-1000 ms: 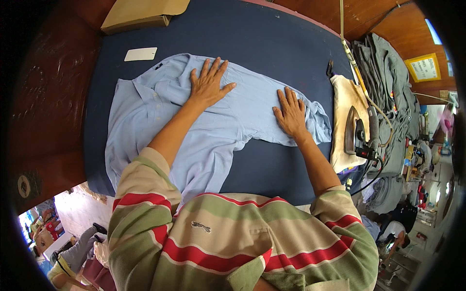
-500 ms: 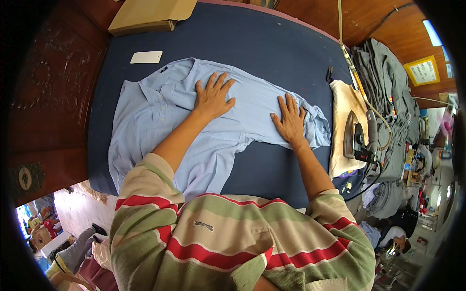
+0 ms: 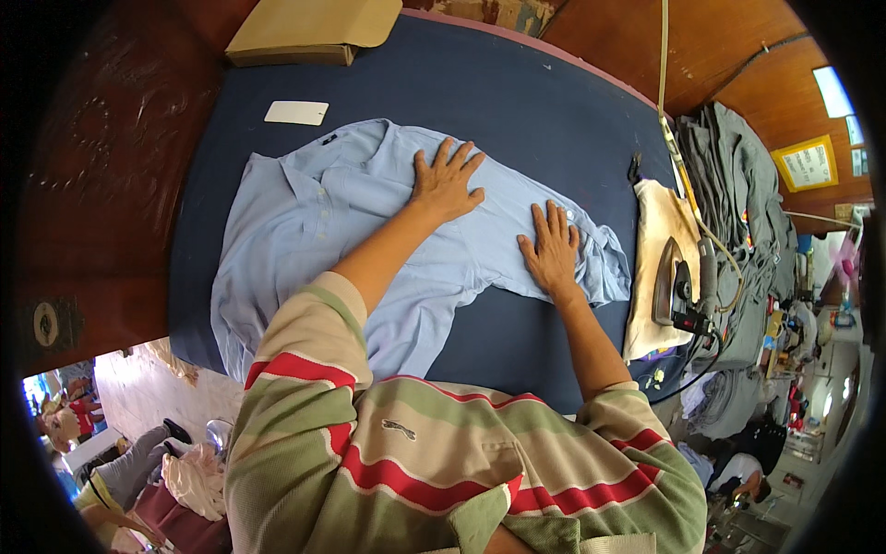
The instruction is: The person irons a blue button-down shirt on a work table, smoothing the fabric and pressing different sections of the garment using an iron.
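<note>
Covering the dark blue worktop [image 3: 517,102], a light blue shirt [image 3: 314,222] is lying lengthwise left to right, collar leftward; both hands are pressing it flat, fingers spread, grasping nothing: left hand [image 3: 445,181] mid-shirt, right hand [image 3: 552,247] nearer the iron [image 3: 672,282].

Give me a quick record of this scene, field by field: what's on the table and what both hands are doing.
surface: dark blue padded table
garment: light blue shirt, spread flat on the table
left hand: palm down on the shirt, fingers spread
right hand: palm down on the shirt, nearer the sleeve end
iron: on a cream cloth to the right, apart from both hands
small white card: beyond the shirt collar
cardboard box: at the far edge
grey clothes: piled at the right
</note>
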Available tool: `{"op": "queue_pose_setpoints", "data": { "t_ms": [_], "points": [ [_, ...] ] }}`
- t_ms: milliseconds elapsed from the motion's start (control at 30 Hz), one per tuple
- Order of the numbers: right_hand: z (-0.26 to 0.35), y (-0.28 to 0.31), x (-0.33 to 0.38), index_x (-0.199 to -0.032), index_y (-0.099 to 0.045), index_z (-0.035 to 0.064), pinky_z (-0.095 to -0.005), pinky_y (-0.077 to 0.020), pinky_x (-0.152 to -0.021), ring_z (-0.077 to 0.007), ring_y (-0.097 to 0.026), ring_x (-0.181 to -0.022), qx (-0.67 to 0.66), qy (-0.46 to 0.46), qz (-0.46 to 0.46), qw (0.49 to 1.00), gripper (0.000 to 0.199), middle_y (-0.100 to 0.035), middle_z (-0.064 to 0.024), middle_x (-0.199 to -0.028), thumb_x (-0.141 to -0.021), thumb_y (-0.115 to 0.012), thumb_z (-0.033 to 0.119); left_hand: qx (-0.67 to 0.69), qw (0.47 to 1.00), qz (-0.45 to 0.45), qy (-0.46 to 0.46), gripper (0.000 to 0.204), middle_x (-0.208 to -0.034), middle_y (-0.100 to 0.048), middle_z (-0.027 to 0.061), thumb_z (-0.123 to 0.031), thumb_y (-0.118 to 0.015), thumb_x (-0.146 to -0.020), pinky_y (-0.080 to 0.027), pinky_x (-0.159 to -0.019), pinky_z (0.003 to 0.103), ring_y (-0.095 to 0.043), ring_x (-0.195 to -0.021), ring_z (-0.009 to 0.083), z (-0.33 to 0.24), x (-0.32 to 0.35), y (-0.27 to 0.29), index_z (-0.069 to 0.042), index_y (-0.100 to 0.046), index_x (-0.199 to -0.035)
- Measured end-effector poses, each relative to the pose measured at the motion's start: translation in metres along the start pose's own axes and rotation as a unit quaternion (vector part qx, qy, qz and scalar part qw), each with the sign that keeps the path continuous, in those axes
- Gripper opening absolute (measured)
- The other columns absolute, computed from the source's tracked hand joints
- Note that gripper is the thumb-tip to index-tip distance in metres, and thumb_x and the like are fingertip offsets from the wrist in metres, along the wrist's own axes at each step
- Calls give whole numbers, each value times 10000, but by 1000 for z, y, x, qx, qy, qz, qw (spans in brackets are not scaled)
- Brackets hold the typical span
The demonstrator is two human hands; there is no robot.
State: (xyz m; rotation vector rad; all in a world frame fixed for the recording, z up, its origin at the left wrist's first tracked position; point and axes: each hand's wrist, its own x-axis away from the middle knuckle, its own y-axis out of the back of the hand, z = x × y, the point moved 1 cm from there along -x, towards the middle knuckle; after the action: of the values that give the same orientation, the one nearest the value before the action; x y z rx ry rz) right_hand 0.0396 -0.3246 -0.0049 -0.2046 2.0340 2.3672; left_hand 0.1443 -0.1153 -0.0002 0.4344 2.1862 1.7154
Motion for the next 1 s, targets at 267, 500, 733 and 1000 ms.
{"op": "queue_pose_setpoints", "data": {
  "t_ms": [267,500,733,1000],
  "points": [
    [-156,127,14,-1321,-409,126,-545,-282,-983,-359,-334,-1276,301,-274,-150,901,680,-341,-171,-1403,-791,-567,522,26,999,-40,-8,625,-1451,-268,45,-447,-497,-824,-164,-994,595,-187,-1348,259,8,5,-6,-176,-358,-1369],
    [-257,195,46,-1155,-475,-24,-403,-467,-744,-340,-599,-885,62,-272,-84,956,581,-604,-210,-932,-708,-705,267,13,1000,-25,-2,613,-1459,-262,32,-462,-451,-841,-151,-1011,560,-170,-1356,249,8,6,-1,-184,-348,-1378],
    [-278,178,54,-883,-561,-15,-302,-428,-422,-151,-543,-461,-130,-406,-13,905,376,-589,-89,-626,-689,-715,268,20,1000,-19,5,616,-1469,-234,41,-455,-485,-845,-131,-1028,572,-160,-1362,258,4,6,0,-181,-344,-1377],
    [-89,196,15,-1109,-509,4,-431,-476,-770,-384,-616,-877,-43,-123,44,990,512,-627,-249,-922,-673,-707,185,27,998,-57,-12,477,-1239,-489,59,-437,-526,-844,-195,-1004,554,-416,-1189,225,36,-38,5,-144,-511,-1221]
  ]
}}
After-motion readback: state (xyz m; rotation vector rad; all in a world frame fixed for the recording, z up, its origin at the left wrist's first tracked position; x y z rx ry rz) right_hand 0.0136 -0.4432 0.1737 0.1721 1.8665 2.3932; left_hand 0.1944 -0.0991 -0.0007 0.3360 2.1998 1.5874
